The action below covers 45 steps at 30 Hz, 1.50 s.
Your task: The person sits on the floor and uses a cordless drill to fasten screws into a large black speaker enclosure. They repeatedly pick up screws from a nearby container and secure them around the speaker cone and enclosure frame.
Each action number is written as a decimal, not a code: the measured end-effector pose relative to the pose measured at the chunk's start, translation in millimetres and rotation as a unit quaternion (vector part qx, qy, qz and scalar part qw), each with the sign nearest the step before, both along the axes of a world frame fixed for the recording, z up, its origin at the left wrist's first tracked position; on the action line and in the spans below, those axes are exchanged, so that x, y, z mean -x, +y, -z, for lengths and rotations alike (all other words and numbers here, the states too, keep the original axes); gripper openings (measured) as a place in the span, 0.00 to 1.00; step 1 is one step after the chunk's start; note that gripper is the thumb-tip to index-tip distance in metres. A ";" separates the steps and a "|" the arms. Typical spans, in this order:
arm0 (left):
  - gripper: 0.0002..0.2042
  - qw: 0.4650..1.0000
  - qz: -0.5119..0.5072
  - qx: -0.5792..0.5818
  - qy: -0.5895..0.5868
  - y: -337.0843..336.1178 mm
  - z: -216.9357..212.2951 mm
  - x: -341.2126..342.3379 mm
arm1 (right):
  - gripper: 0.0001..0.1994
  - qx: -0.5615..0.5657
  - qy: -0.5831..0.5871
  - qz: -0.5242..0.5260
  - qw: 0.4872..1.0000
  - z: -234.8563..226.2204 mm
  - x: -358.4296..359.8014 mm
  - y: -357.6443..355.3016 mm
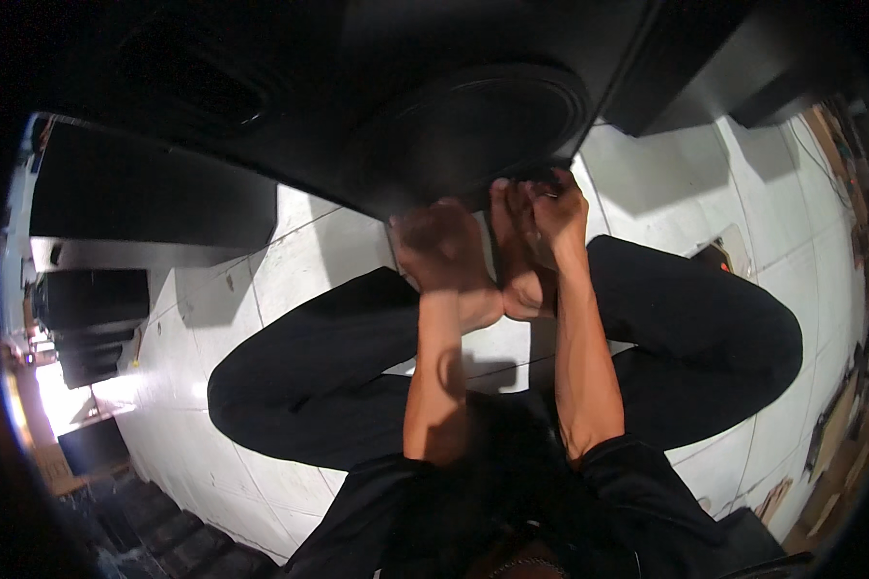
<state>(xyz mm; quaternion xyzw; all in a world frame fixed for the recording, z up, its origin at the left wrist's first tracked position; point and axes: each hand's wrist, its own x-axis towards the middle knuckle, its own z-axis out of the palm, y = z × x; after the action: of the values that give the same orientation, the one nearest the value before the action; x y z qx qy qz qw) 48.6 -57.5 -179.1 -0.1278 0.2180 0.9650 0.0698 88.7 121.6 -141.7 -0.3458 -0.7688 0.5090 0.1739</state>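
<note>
Evidently, both hands are kept apart at the lower edge of a black loudspeaker cabinet (304,106), with a bare foot (527,294) visible between them. The left hand (436,246) is blurred, placed palm-down near that lower edge; whether anything is gripped by it cannot be made out. By the right hand (562,217), curled fingers are brought to the cabinet's lower right corner, where a small dark patch is seen at the fingertips; whether the cabinet or something loose is pinched there is unclear.

The cabinet is stood before the crossed legs, its face turned toward the person. A large round woofer (473,121) is set in that face and appears to be already seated. No part is seen lifted away from the face, but what is finished and what is left cannot be judged, since the lower edge is partly covered by the hands.

Both forearms are stretched forward, nearly parallel, the right one slightly bent at the wrist. Black trousers (690,323) are spread to either side on the white tiled floor (309,425). Toward the floor's left edge, a second black cabinet (154,183) is placed; beyond the right corner, a dark box (681,72) is stood.
</note>
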 end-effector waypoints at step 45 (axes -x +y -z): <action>0.04 0.242 0.355 0.524 0.735 322.9 -9.6 -102.5 | 0.24 -0.043 -0.259 0.259 0.930 -7.4 -474.0 -38.7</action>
<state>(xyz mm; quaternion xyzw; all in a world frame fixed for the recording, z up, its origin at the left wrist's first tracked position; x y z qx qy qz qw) 151.1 265.4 -169.5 0.7192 0.6556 0.1884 0.1322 562.7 82.9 -134.3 -0.6447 -0.6921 0.3054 0.1096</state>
